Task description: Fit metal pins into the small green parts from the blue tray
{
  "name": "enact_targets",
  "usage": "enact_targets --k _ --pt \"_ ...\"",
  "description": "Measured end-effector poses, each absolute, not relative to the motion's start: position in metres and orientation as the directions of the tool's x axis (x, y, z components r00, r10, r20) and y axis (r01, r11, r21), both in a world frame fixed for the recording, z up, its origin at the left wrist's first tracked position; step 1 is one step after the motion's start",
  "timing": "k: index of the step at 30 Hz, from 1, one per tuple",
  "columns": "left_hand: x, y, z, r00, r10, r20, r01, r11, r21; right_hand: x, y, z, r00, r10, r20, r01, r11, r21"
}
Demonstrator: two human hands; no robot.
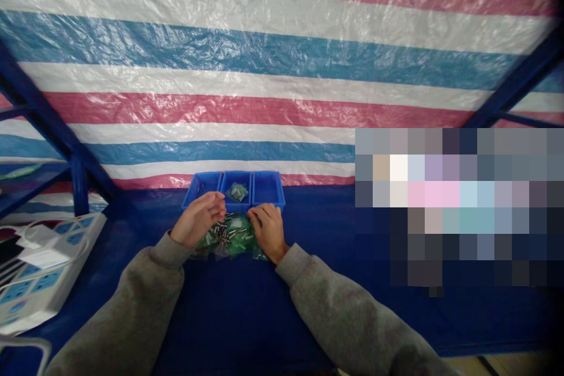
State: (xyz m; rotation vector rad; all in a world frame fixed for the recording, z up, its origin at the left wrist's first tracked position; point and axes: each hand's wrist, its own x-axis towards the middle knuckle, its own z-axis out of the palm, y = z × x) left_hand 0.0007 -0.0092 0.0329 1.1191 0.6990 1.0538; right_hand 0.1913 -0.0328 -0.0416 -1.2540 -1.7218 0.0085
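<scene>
My left hand [199, 218] hovers at the near edge of the left compartment of a blue bin [267, 189]. Its fingers are loosely bent and apart, and nothing shows in them. At the right side of a pile of clear and green plastic bags [241, 242], my right hand [270, 230] has its fingers curled in; whatever they may hold is hidden. Between the hands, small dark and silvery metal pieces [224, 231] lie on the bags, too small to name. In the bin's middle compartment sits a small greenish bag [237, 191].
A white power strip [48, 273] with blue sockets and cables lies at the left on the blue table [229, 323]. Blue frame posts [79, 185] stand at the sides. Behind hangs a striped plastic sheet [229, 111]. A blurred-out block covers the right.
</scene>
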Motion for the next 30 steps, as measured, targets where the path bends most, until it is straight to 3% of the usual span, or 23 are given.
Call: enact_targets --k 2,4,6,8,11,14,18,30 --pt "0.000 -0.008 0.031 0.376 0.927 -0.015 -0.443 0.194 0.875 0.191 -0.035 -0.041 0.018 0.723 0.691 0.697 0.486 -0.527" --pt "0.000 -0.006 0.027 0.348 0.937 -0.018 -0.444 0.182 0.877 0.191 -0.037 -0.040 0.037 0.716 0.697 0.666 0.502 -0.551" --pt "0.002 -0.005 0.021 0.295 0.954 0.056 -0.318 0.043 0.947 0.192 -0.039 -0.039 0.053 0.709 0.703 0.629 0.523 -0.575" --pt "0.005 -0.005 0.015 0.220 0.951 0.218 -0.061 -0.210 0.976 0.192 -0.042 -0.038 0.066 0.703 0.708 0.586 0.547 -0.598" --pt "0.009 -0.007 0.008 0.227 0.836 0.499 0.367 -0.548 0.751 0.192 -0.045 -0.037 0.082 0.697 0.712 0.516 0.582 -0.629" --pt "0.011 -0.010 0.004 0.369 0.703 0.608 0.545 -0.693 0.472 0.192 -0.048 -0.035 0.074 0.691 0.719 0.470 0.612 -0.636" --pt "0.013 -0.011 -0.002 0.457 0.642 0.616 0.583 -0.739 0.337 0.192 -0.051 -0.034 0.042 0.673 0.739 0.456 0.645 -0.614" --pt "0.017 -0.018 -0.002 0.505 0.594 0.626 0.528 -0.786 0.321 0.192 -0.051 -0.034 0.083 0.654 0.752 0.445 0.650 -0.616"
